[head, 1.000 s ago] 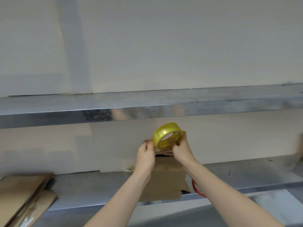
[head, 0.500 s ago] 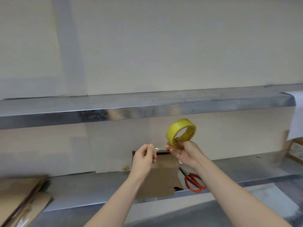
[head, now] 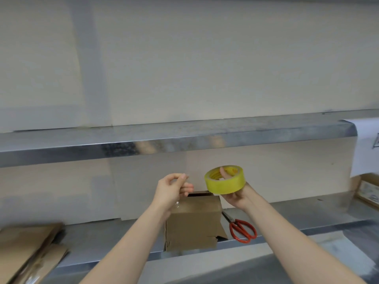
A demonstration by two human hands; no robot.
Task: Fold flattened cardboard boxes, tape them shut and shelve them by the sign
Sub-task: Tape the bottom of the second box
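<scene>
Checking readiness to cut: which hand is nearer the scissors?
Right. The right hand, holding the tape roll, is above the scissors and slightly to their left. The left hand is farther left, above the box.

The box (head: pixel 192 224), plain brown cardboard, stands folded up at the front edge of the lower shelf (head: pixel 102 238). A dark gap shows along its top and a small flap juts out at its lower right corner. The tape (head: pixel 225 184), a yellow roll tilted with its hole facing up and left, is above and just right of the box top, gripped by the right hand (head: pixel 235 198) with the thumb through the core. Flattened cardboard (head: pixel 26 247) lies stacked at the shelf's far left, well apart from the box, and a white paper sign (head: pixel 367 148) hangs at the right end of the upper shelf (head: pixel 184 138).
</scene>
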